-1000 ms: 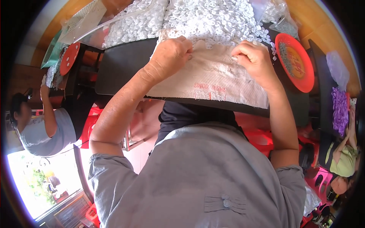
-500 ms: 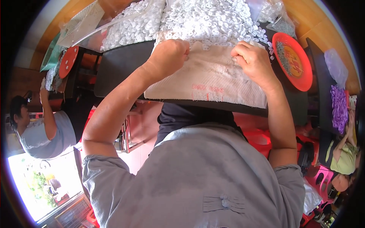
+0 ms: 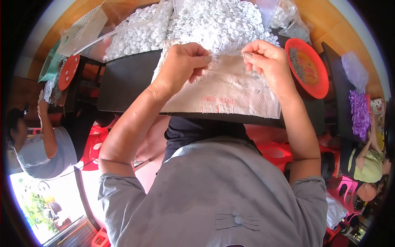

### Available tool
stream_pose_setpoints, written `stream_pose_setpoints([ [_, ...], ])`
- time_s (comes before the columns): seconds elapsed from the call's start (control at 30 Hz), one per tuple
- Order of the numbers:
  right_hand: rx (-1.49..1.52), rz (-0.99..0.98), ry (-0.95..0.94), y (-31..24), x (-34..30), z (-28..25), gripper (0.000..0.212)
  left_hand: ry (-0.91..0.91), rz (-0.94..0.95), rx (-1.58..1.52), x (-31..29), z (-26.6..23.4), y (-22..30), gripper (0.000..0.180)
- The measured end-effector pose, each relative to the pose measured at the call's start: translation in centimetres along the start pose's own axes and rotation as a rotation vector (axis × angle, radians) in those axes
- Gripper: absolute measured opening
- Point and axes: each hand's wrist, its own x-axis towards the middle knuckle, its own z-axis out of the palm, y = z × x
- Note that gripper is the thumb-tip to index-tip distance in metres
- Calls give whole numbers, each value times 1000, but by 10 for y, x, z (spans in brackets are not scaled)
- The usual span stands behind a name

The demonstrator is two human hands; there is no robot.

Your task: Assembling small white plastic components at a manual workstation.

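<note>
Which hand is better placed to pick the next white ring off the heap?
Probably the right hand: its fingertips lie at the edge of the white ring heap. The left hand is curled in a pinch over the beige cloth, apparently occupied.

Bright, even daylight throughout. Strongest source is the overexposed opening at lower left, blown out to white. Shadows are soft, with no harsh glare on the work surface. Focus is sharp centrally. Heavy fisheye bending and dark vignetting at the rim.
</note>
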Motion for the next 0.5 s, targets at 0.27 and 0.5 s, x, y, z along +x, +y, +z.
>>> stream_pose_setpoints([
  [0.27,121,-1,89,-15,13,22,10,66,-60,-686,14,43,10,10],
  [0.5,113,9,163,3,10,29,11,79,-57,-718,20,52,0,10],
])
